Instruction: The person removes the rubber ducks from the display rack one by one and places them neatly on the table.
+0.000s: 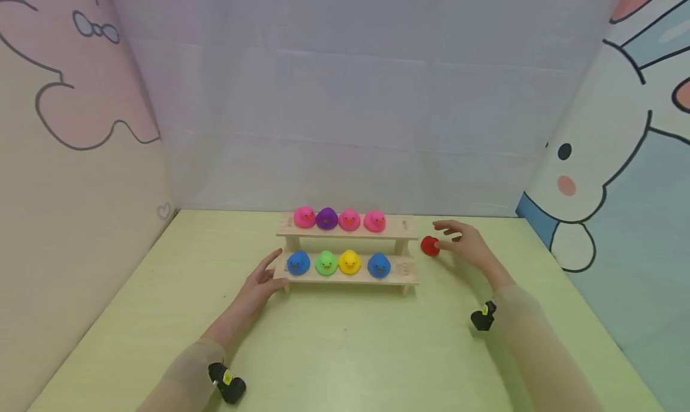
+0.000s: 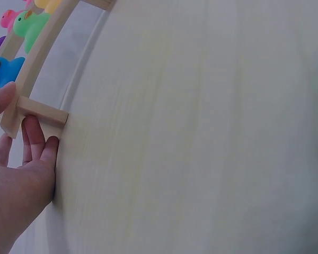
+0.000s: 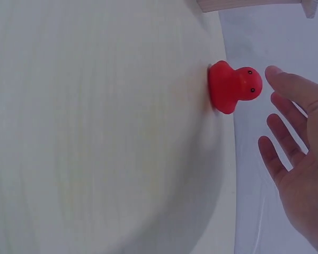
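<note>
On the tabletop [image 1: 334, 352], your left hand [image 1: 256, 291] holds the wooden rack [image 1: 401, 272] by its lower-left end, thumb over it, fingers tucked beneath. Blue [image 1: 298, 263], green [image 1: 326, 263], yellow [image 1: 349, 262] and blue [image 1: 379, 265] ducks line the lower step. Farther off, your right hand [image 1: 469, 244] spreads loose fingers just beside the upright red duck [image 1: 428, 246], right of the rack. Three pink ducks [image 1: 349, 220] and a purple duck [image 1: 326, 219] top the upper step.

Tbl [image 1: 345, 352] w/ rack [image 1: 405, 272], red duck [image 1: 429, 246].

Pale table [image 1: 345, 364], creased backdrop [image 1: 350, 106], cartoon animal [image 1: 604, 142] — right, outlined heart [image 1: 163, 217] — left
</note>
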Motion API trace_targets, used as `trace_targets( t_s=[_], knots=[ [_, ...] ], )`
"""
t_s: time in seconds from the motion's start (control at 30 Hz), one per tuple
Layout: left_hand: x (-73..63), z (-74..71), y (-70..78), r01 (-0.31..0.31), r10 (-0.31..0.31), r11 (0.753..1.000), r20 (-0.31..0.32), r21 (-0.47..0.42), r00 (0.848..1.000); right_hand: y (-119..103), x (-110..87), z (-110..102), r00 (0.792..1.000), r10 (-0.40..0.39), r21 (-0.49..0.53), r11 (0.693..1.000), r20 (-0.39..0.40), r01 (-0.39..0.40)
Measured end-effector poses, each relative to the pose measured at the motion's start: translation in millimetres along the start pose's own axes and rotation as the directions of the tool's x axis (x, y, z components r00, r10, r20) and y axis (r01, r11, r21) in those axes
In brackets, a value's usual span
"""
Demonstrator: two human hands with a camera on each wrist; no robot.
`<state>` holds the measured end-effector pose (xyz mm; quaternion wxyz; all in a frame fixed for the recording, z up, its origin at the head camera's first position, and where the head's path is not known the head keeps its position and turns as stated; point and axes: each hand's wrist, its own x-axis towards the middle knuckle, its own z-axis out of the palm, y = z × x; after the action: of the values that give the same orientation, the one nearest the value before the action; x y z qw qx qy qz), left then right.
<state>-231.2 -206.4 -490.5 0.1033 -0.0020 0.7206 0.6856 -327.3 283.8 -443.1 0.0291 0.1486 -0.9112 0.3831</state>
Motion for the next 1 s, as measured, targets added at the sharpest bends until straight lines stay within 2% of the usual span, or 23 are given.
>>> trace_targets(
  t_s=[0.2, 0.33, 0.47, 0.57, 0.67, 0.9, 1.0],
  knots=[
    [-0.2, 0.6, 1.4, -0.005, 0.005, 1.0, 0.009, 0.003, 1.0, -14.1, 7.0, -12.4, 0.998, -0.018, 0.024, 1.0, -0.052, 0.019],
    [-1.8, 0.3, 3.4, -0.008, 0.008, 1.0, 0.005, 0.002, 1.0, -29.8, 12.9, -13.0, 0.99, -0.059, 0.032, 0.997, -0.125, 0.064],
    [-2.6, -0.6, 4.9, 0.002, -0.002, 1.0, 0.019, 0.009, 1.0, -52.5, 15.0, -11.0, 0.971, -0.107, 0.07, 0.99, -0.213, 0.124],
    [-2.8, -1.3, 4.9, 0.01, -0.01, 1.0, 0.023, 0.011, 1.0, -80.2, 12.3, -10.1, 0.961, -0.132, 0.136, 0.976, -0.242, 0.169],
    [-2.1, -2.0, 4.1, 0.009, -0.009, 1.0, 0.024, 0.014, 1.0, -101.4, 11.1, -6.4, 0.955, -0.17, 0.155, 0.965, -0.244, 0.211],
    [0.0, -0.7, 5.2, 0.0, 0.0, 1.0, 0.015, -0.002, 1.0, -143.2, 2.3, 3.1, 0.949, -0.254, 0.124, 0.952, -0.188, 0.279],
    [0.9, -0.7, 3.7, -0.002, 0.002, 1.0, 0.008, -0.012, 1.0, -146.1, 3.0, 11.2, 0.942, -0.295, 0.13, 0.94, -0.162, 0.317]
  ],
)
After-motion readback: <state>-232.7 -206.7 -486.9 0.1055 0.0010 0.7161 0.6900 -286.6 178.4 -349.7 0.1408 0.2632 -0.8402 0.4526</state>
